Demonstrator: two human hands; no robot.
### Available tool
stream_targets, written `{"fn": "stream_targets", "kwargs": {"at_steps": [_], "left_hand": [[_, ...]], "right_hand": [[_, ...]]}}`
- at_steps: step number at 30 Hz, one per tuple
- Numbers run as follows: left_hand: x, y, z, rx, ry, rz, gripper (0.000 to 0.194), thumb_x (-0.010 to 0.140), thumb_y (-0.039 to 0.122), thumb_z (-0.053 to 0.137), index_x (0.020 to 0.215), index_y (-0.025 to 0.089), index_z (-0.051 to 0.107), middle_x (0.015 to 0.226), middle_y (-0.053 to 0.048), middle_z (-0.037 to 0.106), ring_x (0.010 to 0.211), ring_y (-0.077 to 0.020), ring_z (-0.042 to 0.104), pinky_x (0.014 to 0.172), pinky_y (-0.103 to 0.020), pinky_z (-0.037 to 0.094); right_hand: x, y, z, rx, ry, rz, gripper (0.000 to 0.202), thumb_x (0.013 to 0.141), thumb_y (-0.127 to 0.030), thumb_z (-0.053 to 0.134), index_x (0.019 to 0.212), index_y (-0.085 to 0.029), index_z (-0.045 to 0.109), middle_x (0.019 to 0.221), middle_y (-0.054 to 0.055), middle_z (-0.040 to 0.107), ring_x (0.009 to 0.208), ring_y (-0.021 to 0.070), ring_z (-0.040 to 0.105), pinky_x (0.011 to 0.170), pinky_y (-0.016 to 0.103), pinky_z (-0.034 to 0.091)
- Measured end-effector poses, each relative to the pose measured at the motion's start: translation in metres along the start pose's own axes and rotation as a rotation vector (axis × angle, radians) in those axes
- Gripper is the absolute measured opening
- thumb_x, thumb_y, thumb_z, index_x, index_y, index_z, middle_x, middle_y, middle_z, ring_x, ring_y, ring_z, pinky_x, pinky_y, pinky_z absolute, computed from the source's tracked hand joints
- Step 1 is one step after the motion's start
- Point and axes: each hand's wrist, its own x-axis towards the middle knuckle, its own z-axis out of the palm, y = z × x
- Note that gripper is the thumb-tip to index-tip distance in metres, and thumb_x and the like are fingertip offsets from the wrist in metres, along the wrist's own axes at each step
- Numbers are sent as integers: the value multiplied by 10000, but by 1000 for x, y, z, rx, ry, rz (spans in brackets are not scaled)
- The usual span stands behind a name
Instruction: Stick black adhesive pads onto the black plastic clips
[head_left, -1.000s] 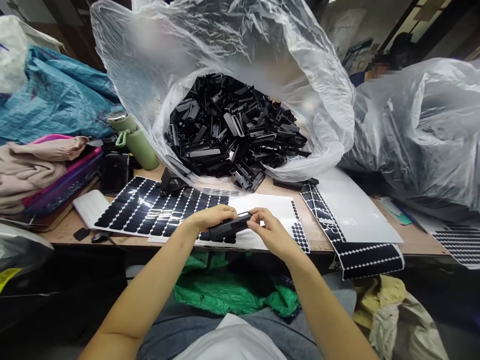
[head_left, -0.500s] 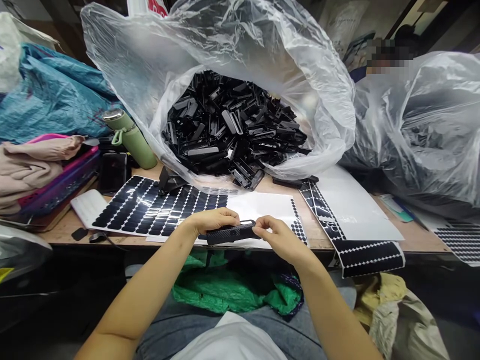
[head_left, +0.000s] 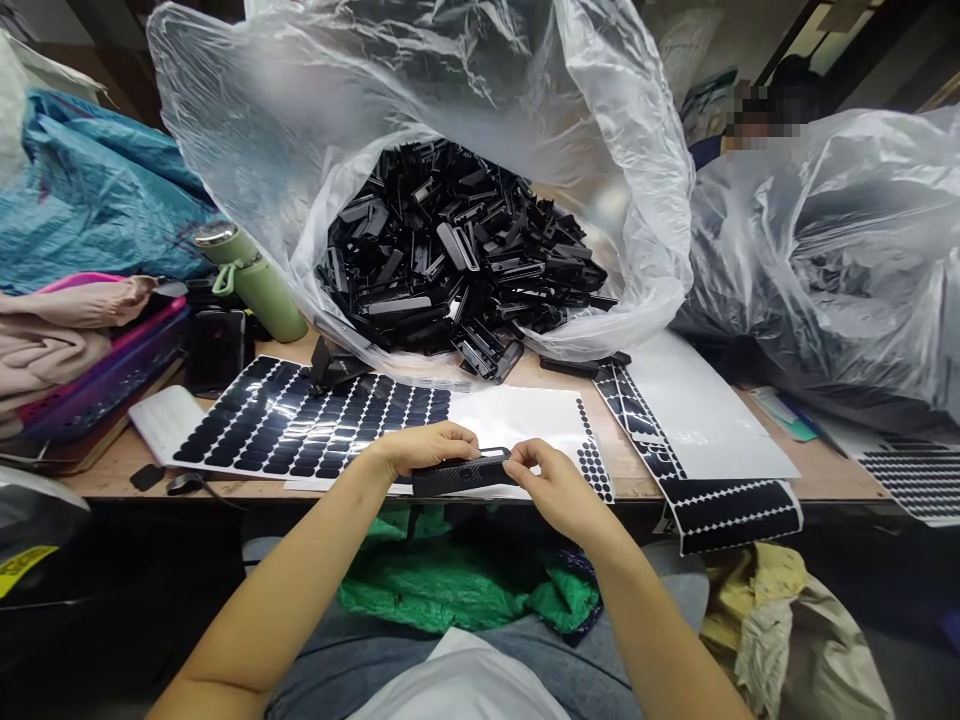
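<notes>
Between my two hands, at the table's front edge, is a long black textured plastic part (head_left: 456, 479) with a pale slot along its top. My left hand (head_left: 431, 447) is closed on its left end, thumb and fingers near the slot. At the right end, my right hand (head_left: 541, 472) pinches the part with thumb and fingertips. Beneath and behind it lies a sheet of black stickers (head_left: 259, 420), its right portion bare white with small round dots. Many similar black parts (head_left: 457, 245) fill a clear plastic bag (head_left: 645, 200) standing beyond the hands.
At left are a green bottle (head_left: 262, 290), a dark phone (head_left: 217, 350) and a purple basket (head_left: 105, 365) holding cloth. More sticker sheets (head_left: 739, 510) overhang the front edge at right, partly under white paper (head_left: 712, 420). Another plastic bag (head_left: 840, 250) and a person (head_left: 761, 125) are at the back right.
The camera view has shifted slightly. Both hands keep hold of the black part, which now looks tipped a little, with its slot slightly lower in view.
</notes>
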Motion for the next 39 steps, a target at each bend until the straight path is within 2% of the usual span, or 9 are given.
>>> {"fn": "stream_targets", "kwargs": {"at_steps": [7,11,14,16,18,21,27,33,39], "left_hand": [[0,5,4,-14,2,4,260,672,411,583,625,164,519,528,56,374,450,-67,322,423,-199,250],[3,3,5,-41,5,-5,262,670,414,583,629,161,527,528,52,409,445,-68,354,419,-198,264],[6,-1,3,-67,14,-21,257,675,413,575,632,164,527,519,49,426,425,-69,363,406,-198,265],[7,-4,1,-72,15,-41,255,679,416,570,637,169,522,511,51,414,403,-65,342,385,-199,247],[8,-5,-2,-67,22,-56,253,681,420,569,645,174,520,509,51,400,384,-61,312,363,-201,216],[10,-5,-3,-58,48,-84,259,663,425,586,641,176,521,507,50,392,367,-56,291,340,-203,178],[14,-2,1,-91,40,-120,266,648,436,594,652,176,539,507,50,430,370,-65,352,331,-198,208],[17,-3,2,-135,24,-100,239,642,407,597,630,174,548,492,53,440,358,-65,354,335,-202,235],[24,-3,7,-131,38,-84,219,656,385,577,666,166,574,532,41,481,384,-73,396,352,-199,264]], "right_hand": [[-3,-1,5,-34,58,-18,135,789,-297,448,737,-201,527,775,14,565,693,145,506,631,277,397],[-3,4,14,-25,182,-56,153,784,-339,477,719,-202,505,744,20,565,674,152,520,632,281,410],[7,28,9,-61,317,-16,179,787,-371,483,839,-200,481,767,23,575,667,156,537,627,281,414],[17,54,-5,-238,370,79,187,811,-331,444,921,-183,472,795,47,580,702,177,551,649,297,406],[27,82,-23,-513,380,203,150,805,-245,427,901,-156,502,839,102,578,774,215,551,676,322,387],[34,112,-44,-609,357,240,96,765,-191,459,802,-149,538,856,138,567,781,234,548,660,324,373],[36,129,-50,-599,316,223,80,757,-217,476,731,-177,541,838,102,550,734,208,545,629,300,377],[32,109,-52,-558,318,225,80,759,-215,474,723,-170,529,831,99,543,807,223,539,698,316,382],[2,25,-8,-39,179,-30,137,815,-305,424,780,-202,507,836,30,543,776,161,515,702,282,403]]}}
